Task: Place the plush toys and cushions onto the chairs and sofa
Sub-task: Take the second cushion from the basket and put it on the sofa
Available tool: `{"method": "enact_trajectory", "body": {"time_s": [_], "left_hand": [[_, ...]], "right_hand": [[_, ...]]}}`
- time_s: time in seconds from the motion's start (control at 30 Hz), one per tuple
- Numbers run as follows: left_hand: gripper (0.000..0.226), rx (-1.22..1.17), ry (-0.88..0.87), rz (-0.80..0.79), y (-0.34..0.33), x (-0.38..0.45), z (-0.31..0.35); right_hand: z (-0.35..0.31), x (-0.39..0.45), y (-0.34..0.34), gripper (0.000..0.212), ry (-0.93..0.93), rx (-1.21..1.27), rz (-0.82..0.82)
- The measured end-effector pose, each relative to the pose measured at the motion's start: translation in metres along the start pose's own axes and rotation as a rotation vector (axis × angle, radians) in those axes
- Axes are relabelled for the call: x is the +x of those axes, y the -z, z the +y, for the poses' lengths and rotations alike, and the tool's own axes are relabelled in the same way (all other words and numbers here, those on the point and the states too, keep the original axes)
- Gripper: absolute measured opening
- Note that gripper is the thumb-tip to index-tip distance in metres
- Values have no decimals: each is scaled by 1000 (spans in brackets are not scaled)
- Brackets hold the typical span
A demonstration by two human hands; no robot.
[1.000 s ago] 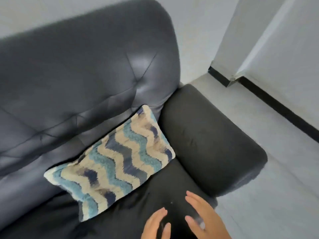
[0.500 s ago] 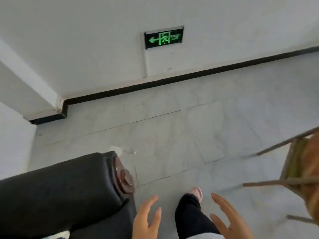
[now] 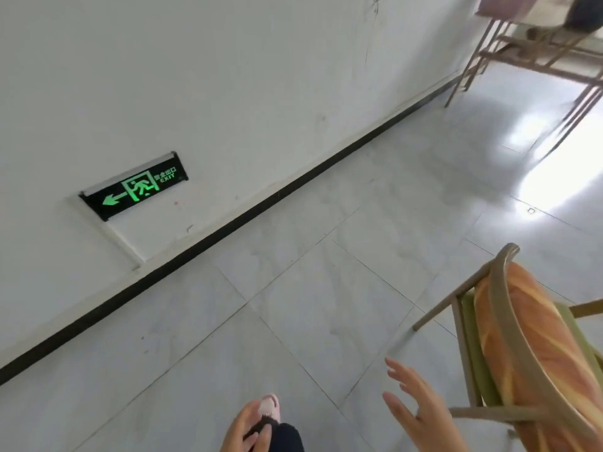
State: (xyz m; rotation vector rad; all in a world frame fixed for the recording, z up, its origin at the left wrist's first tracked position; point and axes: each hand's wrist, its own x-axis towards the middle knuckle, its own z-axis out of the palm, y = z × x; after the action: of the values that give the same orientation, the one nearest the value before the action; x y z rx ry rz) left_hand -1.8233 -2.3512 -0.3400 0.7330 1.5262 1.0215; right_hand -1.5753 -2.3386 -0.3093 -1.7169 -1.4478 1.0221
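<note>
Both hands hold nothing: left hand loosely relaxed, right hand with fingers spread. Just beside the right one, a bread-shaped cushion lies on a chair.

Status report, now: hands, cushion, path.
Left hand and right hand open, empty. Bread-shaped cushion sits on the chair. Floor ahead shows no obstacle.

I see a glossy pale tiled floor that mirrors window glare, a matt painted wall with scuffs, and a chair of smooth tan-painted metal tubing carrying a soft cloth bread-shaped cushion printed like crust.
</note>
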Motion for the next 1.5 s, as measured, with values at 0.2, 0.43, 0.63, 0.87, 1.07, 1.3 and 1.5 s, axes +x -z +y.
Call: {"method": "enact_trajectory", "body": {"time_s": [0.2, 0.43, 0.63, 0.87, 1.07, 1.3, 1.5], "left_hand": [[21, 26, 5, -149, -19, 161, 76], [21, 230, -144, -400, -77, 326, 178], [23, 378, -51, -567, -176, 428, 207], [25, 387, -116, -402, -322, 542, 276], [37, 434, -167, -498, -452, 614, 343], [25, 557, -193, -680, -617, 722, 366], [24, 473, -197, -788, -806, 810, 438]], "right_hand": [[-10, 125, -32, 55, -117, 24, 166], [-65, 251, -51, 52, -194, 117, 302], [-4, 322, -9, 28, -416, 32, 222], [-6, 503, 95, 54, -374, 163, 505], [-12, 649, 194, 50, -266, 257, 497], [47, 760, 285, 40, -437, 349, 732], [65, 903, 421, 49, -348, 350, 838]]}}
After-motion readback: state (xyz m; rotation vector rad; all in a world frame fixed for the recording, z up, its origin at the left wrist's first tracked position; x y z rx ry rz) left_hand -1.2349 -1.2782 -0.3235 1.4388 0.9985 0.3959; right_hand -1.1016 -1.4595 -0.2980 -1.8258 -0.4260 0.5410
